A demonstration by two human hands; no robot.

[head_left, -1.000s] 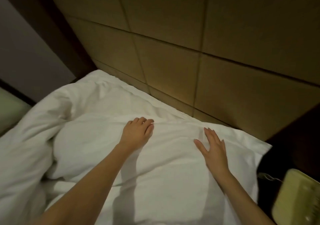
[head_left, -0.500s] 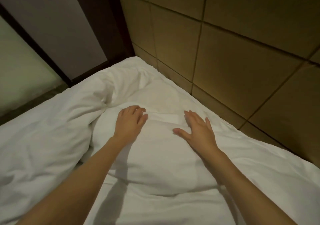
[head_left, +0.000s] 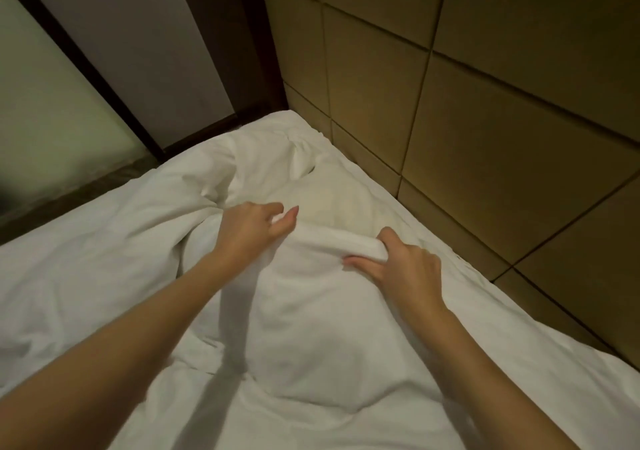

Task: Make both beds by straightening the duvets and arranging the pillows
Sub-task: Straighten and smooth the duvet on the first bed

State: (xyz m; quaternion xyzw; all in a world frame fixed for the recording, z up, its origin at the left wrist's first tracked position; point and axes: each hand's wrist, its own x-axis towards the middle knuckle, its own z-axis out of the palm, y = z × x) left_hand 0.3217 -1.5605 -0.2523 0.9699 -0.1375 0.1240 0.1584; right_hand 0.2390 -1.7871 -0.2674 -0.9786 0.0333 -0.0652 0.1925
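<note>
A person's two bare hands clutch the far edge of a white pillow (head_left: pixel 311 318) at the head of a bed. The left hand (head_left: pixel 252 230), at 11 o'clock of the pillow, curls round the bunched fabric; the right hand (head_left: pixel 405 266), at 1 o'clock, pinches a rolled fold. The rumpled duvet (head_left: pixel 97 262) lies at 9 o'clock, the padded headboard (head_left: pixel 485 120) at 2 o'clock.
</note>
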